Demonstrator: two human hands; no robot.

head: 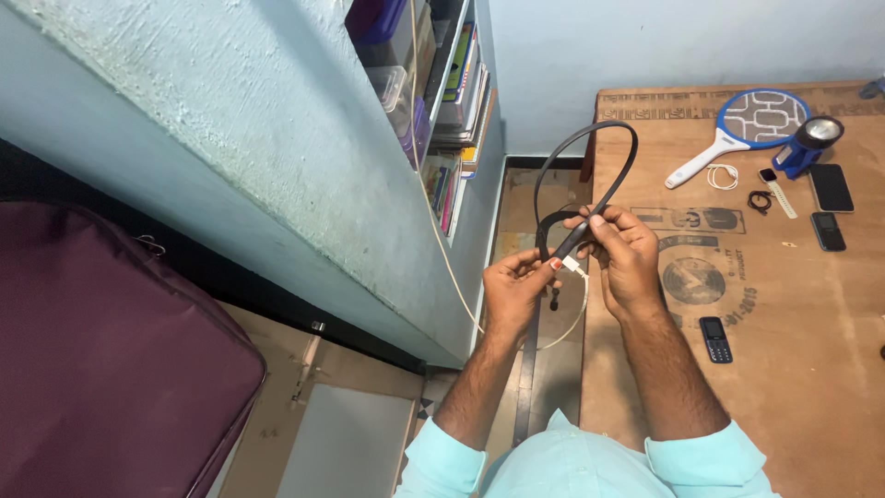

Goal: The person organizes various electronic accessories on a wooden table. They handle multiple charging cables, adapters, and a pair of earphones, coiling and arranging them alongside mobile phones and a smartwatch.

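Suitcase (111, 350), maroon, fills the lower left corner; flat cardboard (304, 406) lies on the floor beside it. Next comes a pale blue wall (230, 166), then a shelf (452, 101) packed with books and clear plastic boxes.

Left hand (513, 288): fingers closed, pinching the black neckband (590, 175) at its lower end, where a small white plug (573, 266) meets it. A thin white cable (461, 286) runs from that plug down along the wall edge. Right hand (627, 254): fingers closed around the neckband stem just above the left hand. The neckband loop rises above both hands, over the gap between shelf and table, at the table's left edge.

Table (793, 332), brown board with dark round and oblong printed stamps near its left edge, carries:
- keypad phone (714, 338), near the left edge, beside the right forearm;
- blue-and-white racket (751, 124), far edge;
- coiled white cable (723, 176) and a watch (779, 192), below the racket;
- blue torch (809, 143), far right corner;
- two dark phones (830, 205), right edge.
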